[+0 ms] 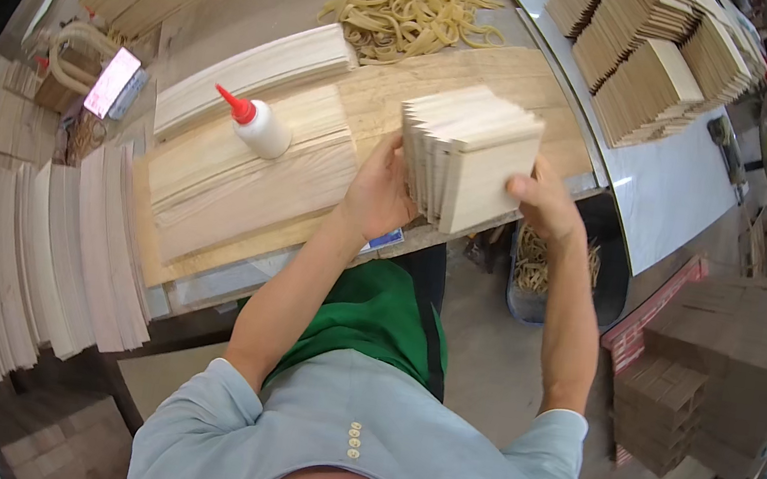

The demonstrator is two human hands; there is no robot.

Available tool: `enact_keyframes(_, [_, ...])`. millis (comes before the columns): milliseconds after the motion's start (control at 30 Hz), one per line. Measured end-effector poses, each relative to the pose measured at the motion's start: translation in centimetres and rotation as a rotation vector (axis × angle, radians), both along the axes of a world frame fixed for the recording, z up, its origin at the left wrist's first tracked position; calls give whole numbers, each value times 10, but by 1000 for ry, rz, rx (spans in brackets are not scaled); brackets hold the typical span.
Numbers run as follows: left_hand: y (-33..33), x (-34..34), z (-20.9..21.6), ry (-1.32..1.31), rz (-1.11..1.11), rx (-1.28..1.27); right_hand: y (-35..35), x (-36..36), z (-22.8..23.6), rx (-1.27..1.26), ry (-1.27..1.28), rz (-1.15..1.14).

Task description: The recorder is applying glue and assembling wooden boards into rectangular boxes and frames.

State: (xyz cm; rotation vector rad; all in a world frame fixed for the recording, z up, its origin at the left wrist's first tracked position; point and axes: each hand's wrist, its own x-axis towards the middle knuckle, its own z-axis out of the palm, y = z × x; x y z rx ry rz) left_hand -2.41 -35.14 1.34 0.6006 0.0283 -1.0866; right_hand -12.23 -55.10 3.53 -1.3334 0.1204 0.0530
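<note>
Between my two hands is a stack of pale wooden boards, held up over the front edge of the workbench. Its top shows a row of uneven, stepped board edges. My left hand grips the stack's left side, its fingers partly hidden behind the wood. On the right side, my right hand presses its thumb on the front board, while its other fingers are out of sight behind. A white glue bottle with a red nozzle stands on flat wooden strips left of my hands.
Yellowish rubber bands lie heaped at the back of the bench. Stacked boards stand on a metal surface at far right. A dark bin holds more bands below. Long boards overhang the left end, near a lit phone.
</note>
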Motion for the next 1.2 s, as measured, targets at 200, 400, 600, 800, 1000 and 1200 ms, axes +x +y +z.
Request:
enact_keyframes(200, [0,-10,-4,-351,-97,159,18,-14,-41,336,53,-244])
enact_keyframes(400, [-22,-12,-7,-953,331,586,-3,21,-29,108,217,-220])
enact_keyframes(600, [-46,41,-22,-714,480,404,-18,92,-11,-160,335,-53])
enact_keyframes(800, [-48,83,-25,-762,478,478,-20,133,-14,-211,362,-78])
enact_keyframes(1000, [-46,102,-26,-848,417,702,-2,161,-8,-249,428,-128])
enact_keyframes(1200, [-46,116,-34,-758,365,728,0,173,-12,-259,408,-127])
